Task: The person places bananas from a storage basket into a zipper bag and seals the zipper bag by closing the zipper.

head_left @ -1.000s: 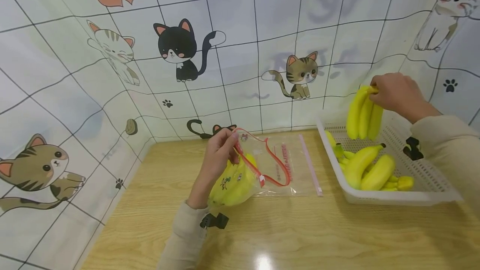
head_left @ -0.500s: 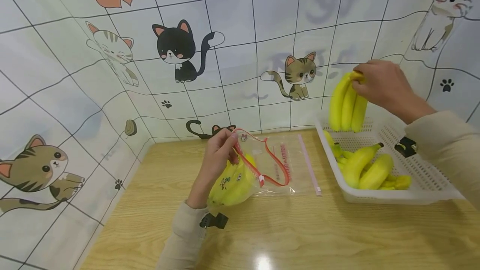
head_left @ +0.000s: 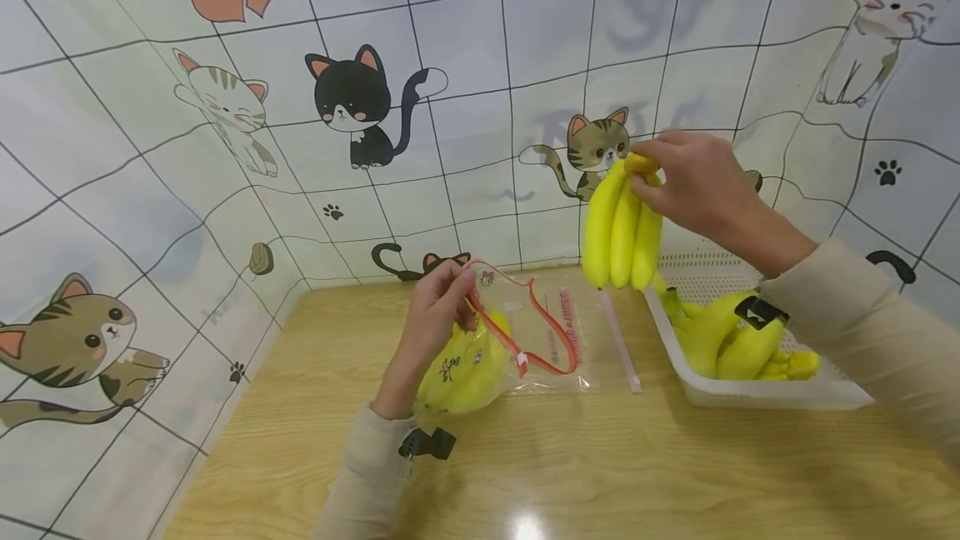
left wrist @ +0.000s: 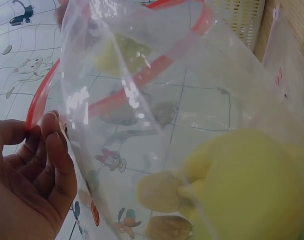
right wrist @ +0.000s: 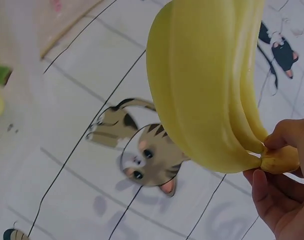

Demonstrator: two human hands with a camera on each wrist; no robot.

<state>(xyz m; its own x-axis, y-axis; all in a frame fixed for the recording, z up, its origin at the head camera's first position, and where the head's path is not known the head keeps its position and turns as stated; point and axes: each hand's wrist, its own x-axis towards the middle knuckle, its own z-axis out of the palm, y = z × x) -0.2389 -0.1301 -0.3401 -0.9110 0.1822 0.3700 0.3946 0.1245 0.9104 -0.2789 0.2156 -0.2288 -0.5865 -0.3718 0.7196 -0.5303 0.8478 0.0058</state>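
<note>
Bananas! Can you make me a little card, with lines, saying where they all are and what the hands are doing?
right hand: holds a bunch by the stem, in the air
left hand: pinches the red-edged bag
red-edged bag: mouth open, bananas inside
pink-edged bag: lies on the table
basket: white, more bananas inside

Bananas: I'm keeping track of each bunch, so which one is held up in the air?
The bunch hanging from the right hand, pinched at its top; the other bananas lie in the white basket or inside the red-edged bag.
</note>
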